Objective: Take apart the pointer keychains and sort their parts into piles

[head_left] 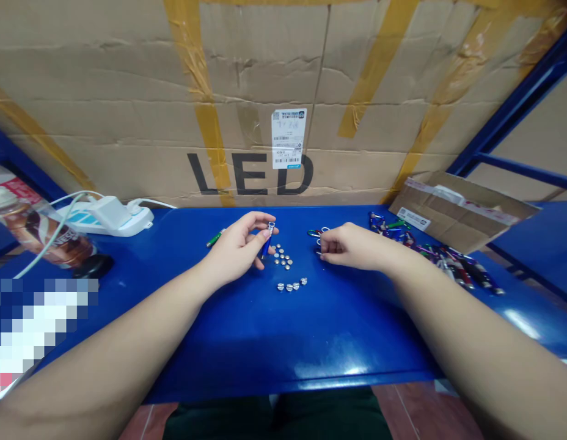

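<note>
My left hand is closed around a small blue metal tube, which looks like a mini flashlight with a silver end pointing up. Beside that hand, a green tube lies on the table. Several round silver button cells are scattered just right of my left fingers, and a short row of small stacked silver cells sits nearer to me. My right hand has its fingers curled down at a few carabiner clips, one greenish and others silver. What its fingertips pinch is partly hidden.
On the right lie several coloured flashlights with clips before an open cardboard box. A white power strip and a bottle lie at the left of the blue table. A large taped carton walls off the back.
</note>
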Motion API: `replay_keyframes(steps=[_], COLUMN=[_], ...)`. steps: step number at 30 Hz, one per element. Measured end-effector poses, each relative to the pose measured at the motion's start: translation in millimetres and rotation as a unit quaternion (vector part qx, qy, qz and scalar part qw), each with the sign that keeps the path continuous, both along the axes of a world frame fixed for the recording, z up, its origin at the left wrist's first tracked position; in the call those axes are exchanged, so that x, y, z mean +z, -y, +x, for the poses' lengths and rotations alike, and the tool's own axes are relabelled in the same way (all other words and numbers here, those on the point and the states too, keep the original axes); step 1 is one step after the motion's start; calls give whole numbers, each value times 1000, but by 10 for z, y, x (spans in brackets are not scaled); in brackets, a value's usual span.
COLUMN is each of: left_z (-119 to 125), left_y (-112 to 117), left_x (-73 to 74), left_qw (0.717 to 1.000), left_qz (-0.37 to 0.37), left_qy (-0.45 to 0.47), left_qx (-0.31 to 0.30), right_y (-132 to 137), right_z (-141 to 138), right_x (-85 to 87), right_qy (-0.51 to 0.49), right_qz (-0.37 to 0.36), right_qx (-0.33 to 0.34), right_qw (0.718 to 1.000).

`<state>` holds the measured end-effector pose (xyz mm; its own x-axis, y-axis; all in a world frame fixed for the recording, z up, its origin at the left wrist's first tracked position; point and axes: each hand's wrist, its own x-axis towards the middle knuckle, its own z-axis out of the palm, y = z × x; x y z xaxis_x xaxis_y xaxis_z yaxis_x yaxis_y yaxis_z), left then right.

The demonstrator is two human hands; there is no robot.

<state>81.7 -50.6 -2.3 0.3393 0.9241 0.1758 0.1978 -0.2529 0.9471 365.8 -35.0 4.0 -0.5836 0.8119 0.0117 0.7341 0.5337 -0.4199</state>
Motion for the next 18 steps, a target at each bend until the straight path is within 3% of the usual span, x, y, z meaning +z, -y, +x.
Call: replay_keyframes(steps=[5,8,12,15,18], left_z=[10,22,41,43,36], left_y=[-9,-1,50,87,100], left_x=[-21,-35,-13,19,27], left_qw=[999,999,996,975,946], left_qz=[-28,-26,60,175,270], left_qy=[31,23,-59,-132,-171], left_qx=[-18,-25,-24,-30,-46], right_y=[-61,-22,138,258,315], right_z=[11,-51,-286,-471,-557], right_x=[-19,-6,5,16,34], right_qy=[28,-63,-266,-312,-331], right_qz=[69,92,-48,-155,-210], right_qx=[-80,-110,-83,-59,-39], right_qw=[994,988,959,936,919])
